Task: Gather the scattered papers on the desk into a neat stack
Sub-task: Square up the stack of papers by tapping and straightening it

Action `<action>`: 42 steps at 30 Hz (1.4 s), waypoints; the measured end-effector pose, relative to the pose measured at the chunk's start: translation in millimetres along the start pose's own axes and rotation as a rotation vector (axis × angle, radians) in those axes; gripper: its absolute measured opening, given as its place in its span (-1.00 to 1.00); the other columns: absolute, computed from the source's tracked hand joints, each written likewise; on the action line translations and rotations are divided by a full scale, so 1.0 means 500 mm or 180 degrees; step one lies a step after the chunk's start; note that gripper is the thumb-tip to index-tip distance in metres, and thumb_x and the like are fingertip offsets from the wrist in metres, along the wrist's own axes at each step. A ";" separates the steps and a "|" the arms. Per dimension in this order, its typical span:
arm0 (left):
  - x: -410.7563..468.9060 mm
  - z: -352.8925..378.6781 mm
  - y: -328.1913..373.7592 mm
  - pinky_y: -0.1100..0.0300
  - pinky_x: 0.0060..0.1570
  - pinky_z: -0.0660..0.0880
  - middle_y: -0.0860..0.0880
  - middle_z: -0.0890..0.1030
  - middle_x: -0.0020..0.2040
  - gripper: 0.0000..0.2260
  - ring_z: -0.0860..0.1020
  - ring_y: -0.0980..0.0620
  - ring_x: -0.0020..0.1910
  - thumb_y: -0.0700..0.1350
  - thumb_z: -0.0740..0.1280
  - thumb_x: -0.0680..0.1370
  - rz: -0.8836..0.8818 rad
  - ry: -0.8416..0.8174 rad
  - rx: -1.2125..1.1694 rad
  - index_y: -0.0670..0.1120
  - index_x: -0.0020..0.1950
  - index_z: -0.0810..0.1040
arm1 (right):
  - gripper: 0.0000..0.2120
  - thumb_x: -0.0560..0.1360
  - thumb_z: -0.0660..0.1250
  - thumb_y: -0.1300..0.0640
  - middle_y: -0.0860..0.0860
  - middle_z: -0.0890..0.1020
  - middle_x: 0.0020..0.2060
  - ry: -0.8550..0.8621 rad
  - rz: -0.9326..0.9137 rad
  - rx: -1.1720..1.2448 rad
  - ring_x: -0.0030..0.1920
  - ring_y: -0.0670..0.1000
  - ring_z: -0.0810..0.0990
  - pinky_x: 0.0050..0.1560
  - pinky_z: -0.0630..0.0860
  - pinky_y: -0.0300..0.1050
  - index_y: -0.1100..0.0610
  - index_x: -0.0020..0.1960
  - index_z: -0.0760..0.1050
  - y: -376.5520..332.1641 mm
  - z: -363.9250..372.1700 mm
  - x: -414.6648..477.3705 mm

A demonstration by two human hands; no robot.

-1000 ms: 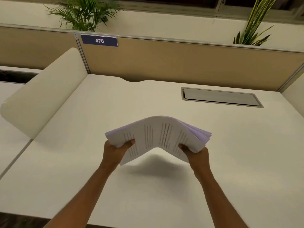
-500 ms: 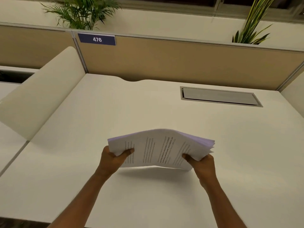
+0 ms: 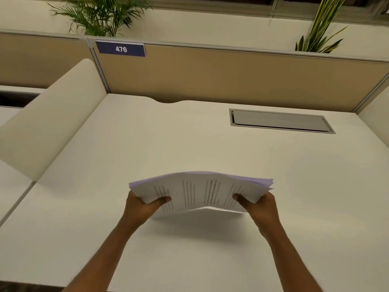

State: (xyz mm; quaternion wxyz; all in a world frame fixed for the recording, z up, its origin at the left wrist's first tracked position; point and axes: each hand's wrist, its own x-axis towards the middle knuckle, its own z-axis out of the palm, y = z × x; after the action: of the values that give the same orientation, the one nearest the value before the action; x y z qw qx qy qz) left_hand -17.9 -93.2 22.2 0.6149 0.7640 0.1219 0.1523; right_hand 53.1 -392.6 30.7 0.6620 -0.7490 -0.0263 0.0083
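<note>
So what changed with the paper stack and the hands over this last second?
The paper stack, sharply arched a second ago, has flattened to a shallow bow and come down nearer the desk. The left hand and right hand kept their grip on its two ends throughout; nothing was let go. No loose sheets show on the desk.

Stack of papers gripped at both ends above a white desk.

Left hand clamped on the left edge, right hand on the right, thumbs pressed on the printed top sheet; middle of the stack bowed slightly upward, shadow cast on the desk beneath. Beyond the right hand, a grey cable hatch set into the desk. Farther off past the left hand, a blue "476" sign on the tan partition.
</note>
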 end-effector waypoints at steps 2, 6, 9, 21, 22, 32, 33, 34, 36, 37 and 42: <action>-0.007 0.003 -0.022 0.45 -0.30 0.54 0.34 0.69 -0.18 -0.46 0.65 0.30 -0.13 -0.30 0.59 0.29 -0.0140 -0.0017 -0.0028 0.39 -0.17 0.63 | -0.56 0.28 0.57 0.30 -0.28 0.72 -0.21 -0.0031 0.0062 0.0007 -0.18 -0.25 0.68 -0.31 0.53 -0.43 -0.26 -0.15 0.65 0.012 0.007 -0.003; -0.005 0.009 -0.025 0.43 -0.29 0.55 0.30 0.71 -0.19 -0.54 0.66 0.30 -0.17 -0.29 0.58 0.32 -0.0255 0.0161 -0.0204 0.32 -0.16 0.66 | -0.58 0.31 0.56 0.27 -0.25 0.72 -0.21 0.0006 0.0124 0.0020 -0.20 -0.24 0.68 -0.34 0.54 -0.40 -0.27 -0.14 0.64 0.012 0.010 -0.002; 0.003 0.006 -0.017 0.46 -0.32 0.52 0.30 0.70 -0.24 -0.57 0.65 0.32 -0.23 -0.29 0.58 0.32 -0.0199 0.0232 -0.0257 0.30 -0.21 0.67 | -0.58 0.32 0.54 0.29 -0.24 0.73 -0.19 0.0068 0.0019 0.0033 -0.17 -0.21 0.68 -0.32 0.55 -0.41 -0.24 -0.10 0.65 0.004 0.004 0.001; 0.001 0.016 -0.029 0.41 -0.36 0.55 0.24 0.72 -0.23 -0.59 0.67 0.26 -0.23 -0.30 0.55 0.36 -0.0529 0.0288 -0.0440 0.28 -0.22 0.69 | -0.59 0.36 0.52 0.27 -0.29 0.71 -0.17 -0.0155 0.0244 -0.0376 -0.11 -0.21 0.66 -0.26 0.55 -0.43 -0.28 -0.14 0.63 0.015 0.001 -0.016; 0.004 0.013 -0.021 0.41 -0.38 0.55 0.24 0.72 -0.24 -0.60 0.67 0.25 -0.24 -0.28 0.55 0.36 -0.0531 0.0276 -0.0414 0.28 -0.22 0.68 | -0.60 0.37 0.51 0.25 -0.26 0.71 -0.14 -0.0193 0.0199 -0.0409 -0.08 -0.19 0.67 -0.24 0.56 -0.40 -0.28 -0.09 0.62 0.007 -0.002 -0.018; 0.093 -0.071 0.129 0.15 -0.39 0.61 -0.02 0.76 -0.23 -0.69 0.72 -0.08 -0.31 -0.04 0.59 0.18 -0.0748 -0.0672 0.0213 -0.10 -0.14 0.68 | -0.76 0.56 0.18 0.01 -0.18 0.68 -0.06 -0.0551 -0.0519 -0.0816 -0.11 -0.10 0.67 -0.23 0.62 -0.26 -0.21 0.20 0.41 -0.121 -0.063 -0.013; 0.103 -0.082 0.145 0.13 -0.37 0.62 -0.05 0.76 -0.22 -0.68 0.73 -0.10 -0.29 -0.04 0.58 0.18 -0.0729 -0.0755 0.0290 -0.12 -0.13 0.69 | -0.75 0.57 0.19 0.07 -0.11 0.69 -0.11 -0.0534 -0.0479 -0.0748 -0.18 -0.06 0.68 -0.28 0.62 -0.24 -0.20 0.20 0.42 -0.125 -0.066 -0.013; 0.114 -0.090 0.161 0.12 -0.35 0.62 -0.06 0.76 -0.21 -0.67 0.73 -0.11 -0.28 -0.04 0.58 0.18 -0.0718 -0.0837 0.0372 -0.14 -0.12 0.69 | -0.75 0.58 0.20 0.10 -0.04 0.70 -0.17 -0.0515 -0.0445 -0.0708 -0.26 -0.02 0.67 -0.32 0.61 -0.24 -0.19 0.18 0.44 -0.126 -0.072 -0.016; 0.134 -0.104 0.191 0.14 -0.32 0.61 -0.06 0.76 -0.20 -0.65 0.73 -0.10 -0.26 -0.05 0.59 0.19 -0.0677 -0.0968 0.0554 -0.15 -0.10 0.69 | -0.79 0.58 0.20 0.11 0.03 0.69 -0.24 -0.0552 -0.0444 -0.0629 -0.36 0.03 0.66 -0.37 0.57 -0.20 -0.14 0.12 0.51 -0.133 -0.075 -0.024; 0.145 -0.107 0.203 0.17 -0.32 0.61 -0.05 0.76 -0.20 -0.66 0.73 -0.08 -0.25 -0.07 0.61 0.19 -0.0662 -0.1041 0.0655 -0.14 -0.10 0.69 | -0.79 0.58 0.21 0.12 0.04 0.69 -0.26 -0.0587 -0.0421 -0.0615 -0.37 0.05 0.66 -0.39 0.55 -0.21 -0.12 0.08 0.54 -0.131 -0.077 -0.030; 0.186 -0.106 0.265 0.36 -0.39 0.55 0.05 0.76 -0.25 -0.83 0.72 0.04 -0.29 -0.15 0.61 0.29 -0.0538 -0.1329 0.1219 -0.08 -0.17 0.71 | -0.72 0.55 0.29 0.17 0.04 0.68 -0.34 -0.0853 -0.0279 -0.0982 -0.40 -0.09 0.60 -0.36 0.50 -0.34 -0.17 -0.18 0.62 -0.106 -0.081 -0.050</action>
State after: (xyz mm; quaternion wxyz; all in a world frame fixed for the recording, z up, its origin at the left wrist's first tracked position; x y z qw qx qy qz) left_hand 47.7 -38.8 169.9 0.4818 0.8682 0.0825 -0.0857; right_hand 28.5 -427.7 87.7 0.5298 -0.8318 -0.1476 0.0749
